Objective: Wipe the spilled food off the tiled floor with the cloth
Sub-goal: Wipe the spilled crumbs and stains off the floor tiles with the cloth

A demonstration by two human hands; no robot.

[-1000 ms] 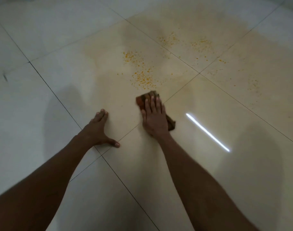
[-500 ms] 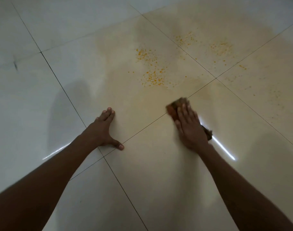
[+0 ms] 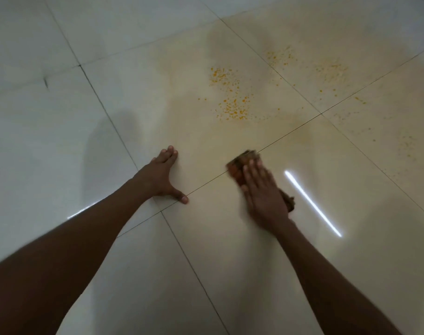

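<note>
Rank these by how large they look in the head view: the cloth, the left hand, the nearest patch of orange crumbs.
1. Nearest patch of orange crumbs, widest, though it lies farther away.
2. Left hand, flat on the tiled floor.
3. Cloth, unsure: the right hand covers most of it.

Under your hands the tiled floor (image 3: 230, 250) looks like pale glazed ceramic, smooth and glossy enough to mirror a bright strip of light (image 3: 312, 203). Thin dark grout lines (image 3: 196, 269) cut it into large squares. The spilled food (image 3: 230, 102) lies as fine, dry-looking orange grains within a dull yellowish film. Your cloth (image 3: 241, 165) is soft, matt, crumpled brown fabric.
</note>
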